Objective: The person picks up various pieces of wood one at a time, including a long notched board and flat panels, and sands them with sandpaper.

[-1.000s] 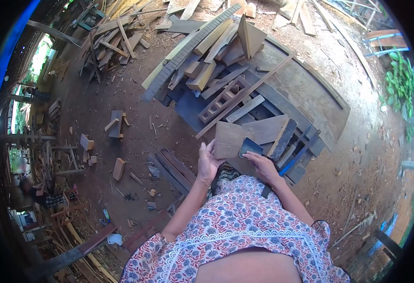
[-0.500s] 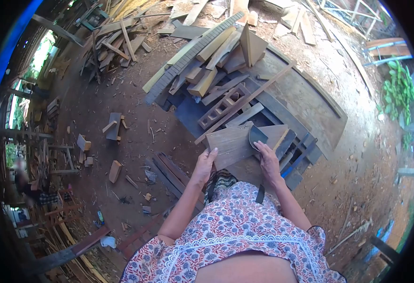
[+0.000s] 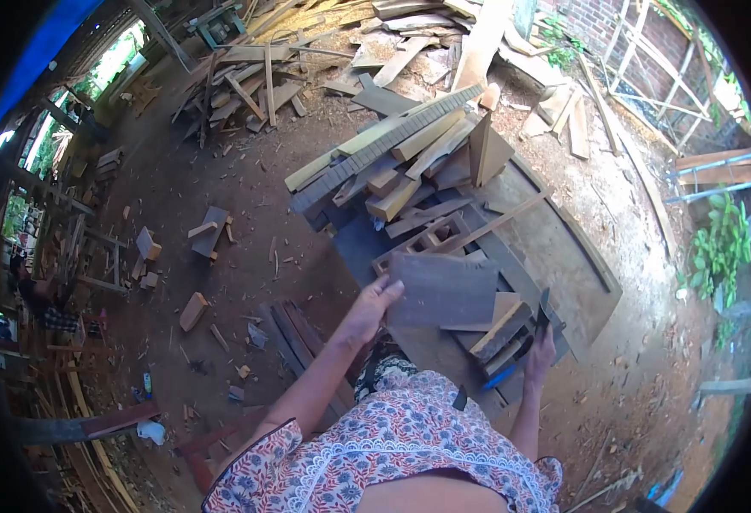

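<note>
My left hand (image 3: 376, 308) grips the left edge of a flat wooden board (image 3: 446, 292), its thumb on the upper face. The board is held up and tilted over the wood-strewn work surface. Off to the right, my right hand (image 3: 540, 352) is closed round a dark, thin, bent sheet of sandpaper (image 3: 545, 301), seen nearly edge-on and apart from the board. Beneath and beyond the board lie another pale-edged wood piece (image 3: 499, 332) and a slotted wooden block (image 3: 444, 232).
Stacked planks and offcuts (image 3: 418, 162) lie ahead on a large sheet (image 3: 555, 256). Small wooden stools (image 3: 210, 231) and loose blocks stand on the dirt floor at left. Scrap wood piles (image 3: 247, 90) are at the back. Another person (image 3: 46, 299) is at far left.
My right hand has moved right and toward me with the sandpaper, leaving the board. The board has turned in my left hand, so a darker face shows. The camera view has shifted.
</note>
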Available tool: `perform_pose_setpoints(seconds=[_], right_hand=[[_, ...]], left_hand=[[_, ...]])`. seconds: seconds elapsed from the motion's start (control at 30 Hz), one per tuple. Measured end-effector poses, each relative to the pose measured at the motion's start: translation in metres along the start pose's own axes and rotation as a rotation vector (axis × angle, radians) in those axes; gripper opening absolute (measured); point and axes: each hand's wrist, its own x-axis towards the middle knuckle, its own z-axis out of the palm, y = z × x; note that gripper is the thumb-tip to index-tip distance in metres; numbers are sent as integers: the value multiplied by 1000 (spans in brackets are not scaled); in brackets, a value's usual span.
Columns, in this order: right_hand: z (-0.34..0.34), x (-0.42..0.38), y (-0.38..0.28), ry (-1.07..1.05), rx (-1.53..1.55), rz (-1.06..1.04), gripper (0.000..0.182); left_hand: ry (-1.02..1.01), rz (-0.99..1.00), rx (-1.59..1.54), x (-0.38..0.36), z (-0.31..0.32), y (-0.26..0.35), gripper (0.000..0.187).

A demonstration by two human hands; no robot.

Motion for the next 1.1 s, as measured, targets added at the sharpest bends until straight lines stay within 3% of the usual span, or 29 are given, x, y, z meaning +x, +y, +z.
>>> perform_pose_setpoints(seconds=[0.13, 0.27, 0.37, 0.5, 0.57, 0.63, 0.7, 0.73, 0.8, 0.93, 1.0, 1.1], right_hand=[[-25, -32, 58, 121, -43, -43, 35], [-27, -65, 57, 259, -149, 37, 37], [-14, -82, 28, 313, -78, 44, 38], [-10, -89, 53, 316, -53, -16, 40], [-20, -95, 60, 199, -376, 197, 43], [-18, -105, 51, 265, -307, 137, 43], [-18, -103, 39, 351, -218, 42, 44], [-22, -103, 31, 276, -157, 106, 44], [-22, -102, 27, 174, -102, 168, 44], [-18, -83, 29, 96, -60, 113, 38], [-17, -72, 28, 42, -75, 75, 35], [-9, -53, 13, -95, -33, 60, 34]], left_hand=[[200, 226, -268, 91, -14, 43, 42], [191, 444, -482, 239, -35, 79, 44], [279, 452, -450, 329, -36, 109, 39], [356, 445, -375, 425, -57, 100, 38], [342, 356, -398, 444, -65, 101, 41], [345, 255, -422, 425, -75, 81, 44], [528, 35, -79, 397, -65, 103, 52], [540, 28, -82, 375, -59, 107, 52], [475, 343, 271, 304, -49, 94, 60], [523, 512, 656, 233, -99, -3, 50], [417, 286, 795, 192, -127, -51, 51], [591, 227, 1027, 148, -125, -92, 53]])
